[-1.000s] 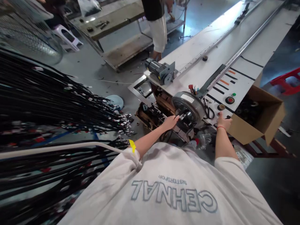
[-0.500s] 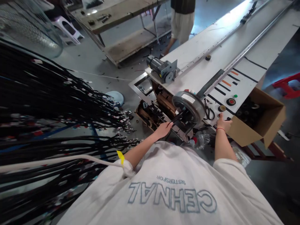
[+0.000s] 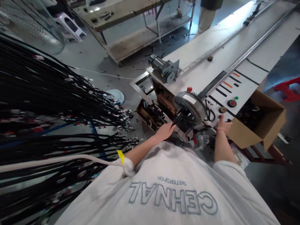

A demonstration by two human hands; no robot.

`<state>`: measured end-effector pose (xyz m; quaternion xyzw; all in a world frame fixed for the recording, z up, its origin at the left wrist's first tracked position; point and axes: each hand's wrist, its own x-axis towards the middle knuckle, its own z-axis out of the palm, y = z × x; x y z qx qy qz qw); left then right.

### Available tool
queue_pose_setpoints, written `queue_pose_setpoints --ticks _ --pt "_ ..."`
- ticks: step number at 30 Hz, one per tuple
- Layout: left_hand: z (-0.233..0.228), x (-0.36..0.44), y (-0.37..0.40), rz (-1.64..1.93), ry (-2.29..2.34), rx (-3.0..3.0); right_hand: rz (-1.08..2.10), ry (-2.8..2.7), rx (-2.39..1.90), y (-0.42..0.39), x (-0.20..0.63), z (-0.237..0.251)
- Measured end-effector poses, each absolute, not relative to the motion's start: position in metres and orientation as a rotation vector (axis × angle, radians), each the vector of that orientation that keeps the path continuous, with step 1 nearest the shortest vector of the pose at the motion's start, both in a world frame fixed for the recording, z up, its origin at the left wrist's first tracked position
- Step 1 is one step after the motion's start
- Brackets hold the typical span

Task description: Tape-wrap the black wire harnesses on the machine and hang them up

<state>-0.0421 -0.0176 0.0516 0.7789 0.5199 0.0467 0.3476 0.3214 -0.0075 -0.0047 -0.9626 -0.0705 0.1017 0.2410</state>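
Note:
My left hand (image 3: 166, 130) is closed around the end of a black cable bundle (image 3: 179, 118), which runs into a ring-shaped taping machine head (image 3: 190, 104) at the near end of the long white bench. My right hand (image 3: 224, 125) lies at the bench's front edge, thumb stretched up to a small button and fingers apart, with nothing held that I can see. Just beyond that thumb is a tape roll (image 3: 222, 110). Black-handled scissors (image 3: 210, 114) lie between the ring and the roll.
A red push button (image 3: 232, 103) and a green one sit on the bench. An open cardboard box (image 3: 269, 125) with dark rolls stands at the right. A motor (image 3: 159, 64) is mounted at the bench end. Black wire harnesses (image 3: 58, 93) hang at left. Another person (image 3: 207, 17) stands behind the bench.
The other person behind the bench appears farther right. My left hand has shifted very slightly with the cable bundle; my right hand stays at the button.

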Motion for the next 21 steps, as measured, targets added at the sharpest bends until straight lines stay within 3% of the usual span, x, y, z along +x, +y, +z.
queue_pose_setpoints --ticks 21 --pt "0.0504 -0.0419 -0.0142 0.289 1.261 1.865 0.255 -0.254 -2.668 -0.0076 0.3276 -0.0136"
